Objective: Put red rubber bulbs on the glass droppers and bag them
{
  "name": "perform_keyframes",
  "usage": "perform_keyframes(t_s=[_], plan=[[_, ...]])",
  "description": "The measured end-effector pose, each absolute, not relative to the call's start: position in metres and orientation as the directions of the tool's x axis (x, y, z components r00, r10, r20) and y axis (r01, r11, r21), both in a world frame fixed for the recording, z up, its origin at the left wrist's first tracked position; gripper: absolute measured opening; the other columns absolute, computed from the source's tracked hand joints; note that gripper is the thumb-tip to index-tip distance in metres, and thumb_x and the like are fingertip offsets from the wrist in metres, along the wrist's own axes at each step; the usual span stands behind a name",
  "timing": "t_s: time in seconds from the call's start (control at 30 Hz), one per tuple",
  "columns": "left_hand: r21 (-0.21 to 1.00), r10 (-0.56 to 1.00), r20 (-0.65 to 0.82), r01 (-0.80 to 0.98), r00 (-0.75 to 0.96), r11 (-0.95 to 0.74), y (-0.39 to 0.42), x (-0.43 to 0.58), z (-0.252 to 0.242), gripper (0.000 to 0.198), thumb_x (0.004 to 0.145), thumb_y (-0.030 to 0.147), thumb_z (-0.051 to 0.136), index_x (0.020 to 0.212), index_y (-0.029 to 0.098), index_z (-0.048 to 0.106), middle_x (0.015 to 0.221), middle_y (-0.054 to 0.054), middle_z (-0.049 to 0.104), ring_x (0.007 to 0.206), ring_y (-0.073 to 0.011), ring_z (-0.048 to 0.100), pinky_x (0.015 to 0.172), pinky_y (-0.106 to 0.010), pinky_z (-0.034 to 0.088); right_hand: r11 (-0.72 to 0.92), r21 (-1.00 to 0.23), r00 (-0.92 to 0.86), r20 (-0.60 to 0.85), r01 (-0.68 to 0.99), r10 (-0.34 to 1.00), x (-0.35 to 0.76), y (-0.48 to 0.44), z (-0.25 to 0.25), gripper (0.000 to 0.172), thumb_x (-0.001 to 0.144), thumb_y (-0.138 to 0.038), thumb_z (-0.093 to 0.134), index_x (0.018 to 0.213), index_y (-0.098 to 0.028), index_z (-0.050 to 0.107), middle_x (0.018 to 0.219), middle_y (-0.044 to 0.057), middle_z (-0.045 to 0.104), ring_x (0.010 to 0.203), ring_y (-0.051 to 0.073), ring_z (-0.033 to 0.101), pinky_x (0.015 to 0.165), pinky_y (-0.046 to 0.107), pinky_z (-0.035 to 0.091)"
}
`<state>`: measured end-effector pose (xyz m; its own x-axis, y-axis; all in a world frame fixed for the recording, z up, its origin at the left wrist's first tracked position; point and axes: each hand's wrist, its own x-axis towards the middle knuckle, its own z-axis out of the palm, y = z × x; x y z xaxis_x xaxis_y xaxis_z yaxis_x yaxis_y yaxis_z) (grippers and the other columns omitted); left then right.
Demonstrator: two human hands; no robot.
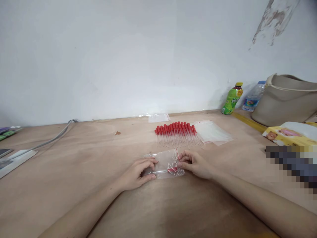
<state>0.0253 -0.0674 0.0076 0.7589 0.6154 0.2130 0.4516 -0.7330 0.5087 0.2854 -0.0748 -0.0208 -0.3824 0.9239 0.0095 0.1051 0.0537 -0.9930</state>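
Note:
A clear zip bag (164, 160) lies flat on the wooden table, with a red-topped dropper (172, 170) inside it, its thin stem pointing left. My left hand (140, 173) rests on the bag's left end, fingers apart. At the bag's right end, by the red seal line, my right hand (194, 163) pinches the plastic between thumb and fingers. Behind the bag sits a row of several red-topped droppers (175, 130), tops toward the wall. To their right is a stack of clear bags (213, 133).
Another clear bag (158, 118) lies near the wall. At the right stand a green bottle (231, 100), a water bottle (252, 99), a beige bucket (284, 102) and a yellow tissue pack (284, 134). A grey cable (55, 137) and a white power strip (18, 160) are at the left.

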Motion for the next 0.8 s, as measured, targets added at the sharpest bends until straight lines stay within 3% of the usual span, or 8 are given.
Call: perform_keyframes(t_s=[0.17, 0.3, 0.4, 0.53, 0.6, 0.67, 0.8], plan=[[0.508, 0.603, 0.216, 0.439, 0.768, -0.741, -0.067, 0.026, 0.008, 0.012, 0.082, 0.029, 0.049, 0.087, 0.018, 0.054, 0.115, -0.007, 0.054, 0.112, -0.0188, 0.044, 0.092, -0.032, 0.037, 0.009, -0.996, -0.355, -0.022, 0.086, 0.935, 0.288, -0.073, -0.021, 0.038, 0.066, -0.042, 0.064, 0.087, -0.016, 0.046, 0.065, -0.001, 0.059, 0.058, 0.009, 0.05, 0.057, 0.023, 0.036], [0.512, 0.6, 0.216, 0.434, 0.77, -0.741, -0.067, 0.025, 0.008, 0.012, 0.083, 0.028, 0.048, 0.085, 0.018, 0.054, 0.113, -0.008, 0.054, 0.112, -0.0203, 0.044, 0.091, -0.033, 0.037, 0.001, -0.997, -0.364, -0.026, 0.075, 0.931, 0.287, -0.074, -0.024, 0.058, 0.062, -0.04, 0.068, 0.107, -0.016, 0.04, 0.074, 0.001, 0.061, 0.062, 0.011, 0.052, 0.059, 0.024, 0.037], [0.513, 0.599, 0.22, 0.431, 0.77, -0.743, -0.067, 0.026, 0.008, 0.012, 0.082, 0.028, 0.048, 0.085, 0.018, 0.054, 0.114, -0.008, 0.054, 0.112, -0.0204, 0.044, 0.091, -0.033, 0.037, -0.019, -0.993, -0.394, -0.064, 0.117, 0.917, 0.287, -0.075, -0.022, 0.067, 0.061, -0.042, 0.067, 0.115, -0.014, 0.037, 0.064, -0.002, 0.059, 0.056, 0.01, 0.049, 0.053, 0.022, 0.034], [0.524, 0.609, 0.216, 0.436, 0.763, -0.732, -0.067, 0.026, 0.007, 0.012, 0.082, 0.029, 0.049, 0.085, 0.018, 0.053, 0.114, -0.007, 0.054, 0.112, -0.0203, 0.044, 0.09, -0.033, 0.038, 0.011, -0.955, -0.438, -0.126, 0.297, 0.89, 0.295, -0.066, -0.012, 0.052, 0.068, -0.044, 0.059, 0.11, -0.016, 0.048, 0.05, -0.005, 0.051, 0.041, 0.007, 0.041, 0.042, 0.02, 0.026], [0.526, 0.611, 0.221, 0.434, 0.76, -0.731, -0.066, 0.026, 0.006, 0.013, 0.082, 0.03, 0.049, 0.086, 0.018, 0.053, 0.114, -0.007, 0.054, 0.112, -0.02, 0.044, 0.09, -0.032, 0.038, 0.116, -0.899, -0.352, -0.045, 0.423, 0.935, 0.303, -0.053, -0.008, 0.035, 0.07, -0.041, 0.057, 0.094, -0.016, 0.058, 0.051, -0.003, 0.053, 0.044, 0.009, 0.045, 0.044, 0.021, 0.03], [0.52, 0.607, 0.23, 0.432, 0.76, -0.737, -0.065, 0.026, 0.005, 0.016, 0.081, 0.03, 0.05, 0.091, 0.019, 0.053, 0.115, -0.007, 0.053, 0.111, -0.02, 0.044, 0.091, -0.033, 0.038, 0.246, -0.778, -0.215, 0.145, 0.578, 0.966, 0.311, -0.034, -0.004, 0.022, 0.071, -0.036, 0.055, 0.078, -0.017, 0.062, 0.056, 0.0, 0.057, 0.052, 0.012, 0.05, 0.049, 0.023, 0.035], [0.494, 0.602, 0.24, 0.437, 0.762, -0.751, -0.064, 0.026, 0.001, 0.029, 0.082, 0.032, 0.049, 0.109, 0.021, 0.05, 0.116, -0.007, 0.053, 0.111, -0.0203, 0.045, 0.093, -0.035, 0.036, 0.364, -0.463, -0.084, 0.522, 0.808, 0.849, 0.318, 0.011, 0.002, 0.017, 0.075, -0.024, 0.049, 0.076, -0.018, 0.065, 0.077, 0.004, 0.063, 0.073, 0.016, 0.054, 0.069, 0.029, 0.038]])
